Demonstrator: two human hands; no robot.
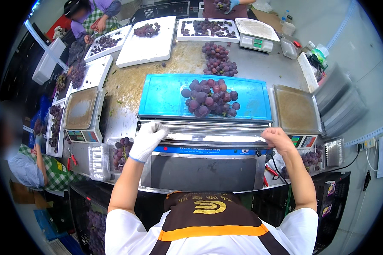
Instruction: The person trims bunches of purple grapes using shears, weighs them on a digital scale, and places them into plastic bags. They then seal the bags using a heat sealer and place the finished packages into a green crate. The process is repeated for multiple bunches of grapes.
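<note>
In front of me stands a film wrapping machine [178, 169] with a dark flat plate at its near side. My left hand [150, 141], in a white glove, is closed at the left end of its rollers. My bare right hand [278, 139] is closed at the right end. Between them a strip of clear plastic film [217, 137] stretches, its edge pinched in the fingers of both. Just beyond the rollers, a bunch of purple grapes [210, 97] lies in a clear tray on the machine's blue top [251, 100].
Scales stand left [80, 108] and right [297, 109] of the machine. More grapes [219, 59] lie beyond it. Red-handled snips [73, 160] and stacked clear trays [98, 162] are at the left. Co-workers handle grapes at the far side and left. White foam trays [147, 51] line the back.
</note>
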